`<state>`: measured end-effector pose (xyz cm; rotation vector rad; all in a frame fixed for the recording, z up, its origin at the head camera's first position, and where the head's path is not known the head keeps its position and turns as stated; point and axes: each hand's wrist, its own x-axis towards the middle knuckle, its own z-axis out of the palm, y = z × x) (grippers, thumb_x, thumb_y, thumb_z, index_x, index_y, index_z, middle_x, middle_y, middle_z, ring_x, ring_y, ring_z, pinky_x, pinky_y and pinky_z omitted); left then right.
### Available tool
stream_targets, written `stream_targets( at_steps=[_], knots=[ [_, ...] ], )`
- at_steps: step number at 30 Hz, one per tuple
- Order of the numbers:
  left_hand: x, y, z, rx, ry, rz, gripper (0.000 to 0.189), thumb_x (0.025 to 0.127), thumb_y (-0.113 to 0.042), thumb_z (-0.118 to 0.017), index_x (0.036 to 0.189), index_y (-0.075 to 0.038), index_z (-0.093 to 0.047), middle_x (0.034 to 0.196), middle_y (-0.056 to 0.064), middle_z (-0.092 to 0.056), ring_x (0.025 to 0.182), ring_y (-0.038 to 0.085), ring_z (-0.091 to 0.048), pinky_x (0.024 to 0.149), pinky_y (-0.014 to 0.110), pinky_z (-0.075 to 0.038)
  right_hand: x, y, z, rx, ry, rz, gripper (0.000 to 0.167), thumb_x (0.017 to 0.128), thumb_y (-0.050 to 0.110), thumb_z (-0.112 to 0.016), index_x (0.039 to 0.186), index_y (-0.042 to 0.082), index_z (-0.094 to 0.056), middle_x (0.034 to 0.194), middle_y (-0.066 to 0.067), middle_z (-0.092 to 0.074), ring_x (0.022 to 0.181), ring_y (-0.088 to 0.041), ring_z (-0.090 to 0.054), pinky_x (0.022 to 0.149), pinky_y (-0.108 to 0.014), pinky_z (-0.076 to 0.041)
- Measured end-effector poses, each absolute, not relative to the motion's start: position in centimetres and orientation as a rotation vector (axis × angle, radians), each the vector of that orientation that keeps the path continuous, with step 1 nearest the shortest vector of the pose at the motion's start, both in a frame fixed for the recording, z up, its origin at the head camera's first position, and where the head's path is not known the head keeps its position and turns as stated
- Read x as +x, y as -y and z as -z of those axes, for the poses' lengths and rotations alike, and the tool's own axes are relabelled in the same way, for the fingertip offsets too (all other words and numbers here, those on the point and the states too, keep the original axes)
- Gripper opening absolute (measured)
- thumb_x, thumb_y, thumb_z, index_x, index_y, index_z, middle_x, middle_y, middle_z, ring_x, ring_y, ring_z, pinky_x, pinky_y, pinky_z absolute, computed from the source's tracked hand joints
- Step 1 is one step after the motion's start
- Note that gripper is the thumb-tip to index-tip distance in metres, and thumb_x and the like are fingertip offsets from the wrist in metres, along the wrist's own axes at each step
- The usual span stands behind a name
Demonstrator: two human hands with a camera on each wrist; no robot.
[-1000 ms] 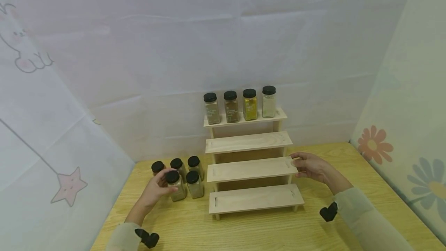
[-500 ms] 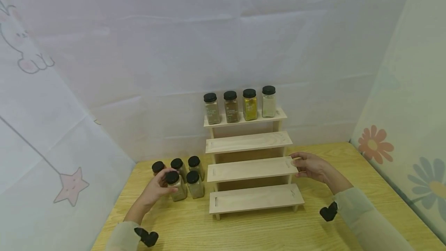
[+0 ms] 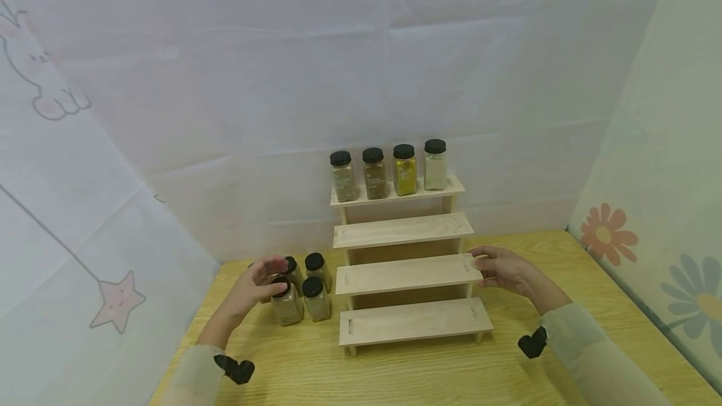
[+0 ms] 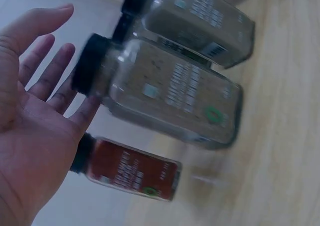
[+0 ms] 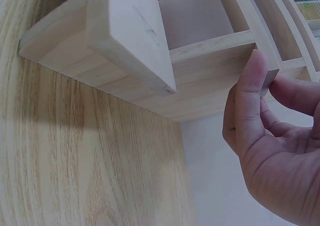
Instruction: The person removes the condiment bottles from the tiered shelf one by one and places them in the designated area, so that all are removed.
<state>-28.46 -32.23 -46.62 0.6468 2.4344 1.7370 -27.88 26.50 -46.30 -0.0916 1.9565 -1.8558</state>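
Observation:
My left hand is spread open just above and beside the front-left spice jar, which stands on the table with its black lid. In the left wrist view, thumb and fingers are apart around that lid; whether any finger touches it I cannot tell. A jar of red-brown spice stands beyond, mostly hidden by the hand in the head view. At the right, my right hand pinches the end of the second-lowest shelf of a stepped wooden rack, its thumb and fingers on either side of the board.
Two jars stand right of the left hand, and another jar is behind it. The rack's top shelf carries several jars in a row, among them a yellow one. White cloth hangs behind the table.
My left hand has loosened from the front-left jar and risen slightly, its fingers spreading off the lid. That jar stays in place. The right hand and rack have not moved.

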Motion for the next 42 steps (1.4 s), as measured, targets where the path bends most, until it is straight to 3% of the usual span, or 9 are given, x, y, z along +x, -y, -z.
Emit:
stream_targets(
  at_steps=[2,5,8,11,17,24,30,37,42],
  knots=[
    [-28.9,31.9,45.7,0.680,-2.454,-1.718,0.056,0.097,-0.010,-0.070,0.145,0.001,-0.044,0.142,0.030,-0.047,0.132,0.038,-0.048,0.107,0.028,-0.044,-27.9,-26.5,46.3,-0.091,-1.956,1.855,0.060,0.104,0.014,-0.058,0.151,-0.006,-0.027,0.099,-0.005,-0.042,0.079,-0.015,-0.047,0.081,-0.034,-0.058],
    [-29.6,31.2,44.4,0.725,-2.476,-1.699,0.055,0.097,-0.011,-0.070,0.145,0.000,-0.045,0.141,0.023,-0.050,0.131,0.033,-0.051,0.109,0.035,-0.045,-27.8,-26.5,46.2,-0.089,-1.953,1.853,0.060,0.104,0.014,-0.058,0.151,-0.006,-0.027,0.098,-0.005,-0.042,0.079,-0.015,-0.047,0.081,-0.035,-0.058],
    [-30.2,30.4,42.9,0.778,-2.485,-1.707,0.054,0.097,-0.009,-0.069,0.144,0.002,-0.045,0.138,0.015,-0.054,0.129,0.026,-0.053,0.108,0.034,-0.046,-27.8,-26.5,46.3,-0.084,-1.951,1.852,0.059,0.104,0.014,-0.058,0.150,-0.005,-0.027,0.097,-0.005,-0.042,0.079,-0.015,-0.046,0.081,-0.035,-0.058],
    [-30.6,29.3,41.4,0.812,-2.487,-1.738,0.053,0.097,-0.005,-0.068,0.144,0.002,-0.045,0.137,0.013,-0.056,0.129,0.028,-0.053,0.105,0.028,-0.047,-27.8,-26.5,46.4,-0.084,-1.949,1.851,0.058,0.104,0.014,-0.058,0.150,-0.005,-0.027,0.097,-0.005,-0.042,0.078,-0.014,-0.046,0.080,-0.033,-0.058],
    [-31.7,27.1,38.9,0.816,-2.502,-1.778,0.054,0.096,-0.009,-0.070,0.145,-0.002,-0.046,0.142,0.013,-0.054,0.133,0.035,-0.050,0.103,0.024,-0.047,-27.7,-26.4,46.4,-0.081,-1.954,1.852,0.059,0.104,0.014,-0.057,0.151,-0.005,-0.027,0.095,-0.005,-0.042,0.076,-0.014,-0.045,0.078,-0.032,-0.058],
    [-33.2,24.5,36.5,0.828,-2.528,-1.797,0.058,0.096,-0.010,-0.071,0.147,-0.003,-0.043,0.145,0.012,-0.052,0.135,0.035,-0.048,0.110,0.038,-0.044,-27.8,-26.4,46.4,-0.082,-1.960,1.847,0.059,0.104,0.014,-0.057,0.151,-0.005,-0.026,0.094,-0.004,-0.042,0.075,-0.013,-0.045,0.078,-0.032,-0.058],
    [-34.6,22.8,34.9,0.817,-2.534,-1.847,0.058,0.097,-0.010,-0.070,0.148,-0.007,-0.044,0.149,0.017,-0.048,0.136,0.036,-0.046,0.102,0.031,-0.049,-27.8,-26.5,46.5,-0.088,-1.960,1.849,0.058,0.104,0.014,-0.057,0.150,-0.005,-0.028,0.091,-0.003,-0.042,0.073,-0.012,-0.045,0.078,-0.031,-0.058],
    [-35.9,21.5,33.6,0.780,-2.564,-1.869,0.063,0.096,-0.012,-0.071,0.150,0.000,-0.040,0.151,0.024,-0.044,0.136,0.036,-0.047,0.107,0.050,-0.044,-27.9,-26.7,46.5,-0.086,-1.961,1.853,0.055,0.104,0.013,-0.056,0.149,-0.005,-0.030,0.089,-0.003,-0.042,0.071,-0.012,-0.045,0.080,-0.032,-0.059],
    [-36.9,20.5,32.9,0.753,-2.579,-1.888,0.059,0.096,-0.007,-0.069,0.149,-0.004,-0.043,0.150,0.020,-0.047,0.136,0.036,-0.048,0.107,0.051,-0.044,-27.9,-26.8,46.5,-0.086,-1.957,1.863,0.054,0.104,0.012,-0.056,0.149,-0.005,-0.030,0.089,-0.003,-0.042,0.071,-0.011,-0.045,0.078,-0.031,-0.059]
  ],
)
